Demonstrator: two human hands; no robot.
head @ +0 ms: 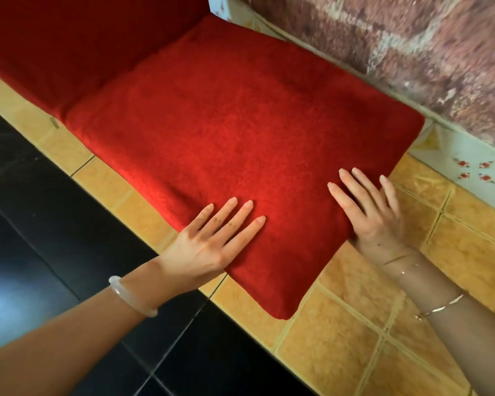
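Note:
A large red cushion [235, 132] lies flat on an orange-tiled ledge [355, 324]. Its near corner hangs slightly over the ledge's edge. My left hand [212, 238] rests on the cushion's near left edge with fingers straight and spread. My right hand [369, 207] lies flat on the cushion's near right edge, fingers straight, its little finger out over the tiles. A pale bangle sits on my left wrist and thin bracelets on my right forearm.
A second red cushion [69, 47] adjoins the first at the far left. A rough brick wall [412, 52] rises behind the ledge, with flower-patterned tiles [475, 170] at its base. Dark glossy floor tiles [40, 224] lie below the ledge on the left.

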